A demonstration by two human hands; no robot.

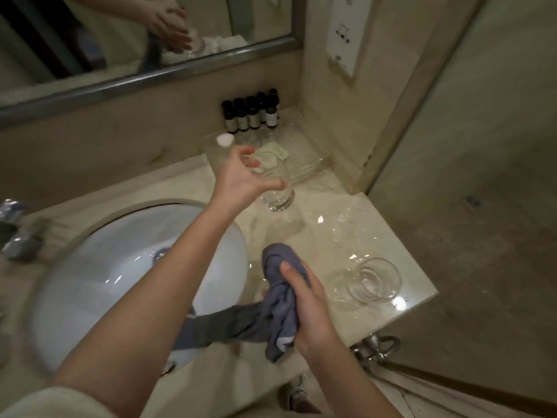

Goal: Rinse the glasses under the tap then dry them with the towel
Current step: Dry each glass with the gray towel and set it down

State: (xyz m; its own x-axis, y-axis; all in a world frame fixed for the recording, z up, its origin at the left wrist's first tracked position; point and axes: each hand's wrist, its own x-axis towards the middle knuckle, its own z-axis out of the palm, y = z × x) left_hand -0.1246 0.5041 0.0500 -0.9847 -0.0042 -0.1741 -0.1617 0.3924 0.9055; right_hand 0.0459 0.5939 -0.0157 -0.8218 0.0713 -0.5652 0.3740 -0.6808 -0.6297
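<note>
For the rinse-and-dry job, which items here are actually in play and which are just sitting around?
In play: glass held in the left hand; grey towel in the right hand's grip; second glass on the counter; sink.

Just sitting around: dark toiletry bottles, clear tray, white cap, mirror.

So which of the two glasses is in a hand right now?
The far glass, gripped by the left hand near the tray; the other glass stands untouched at the counter's near corner.
</note>
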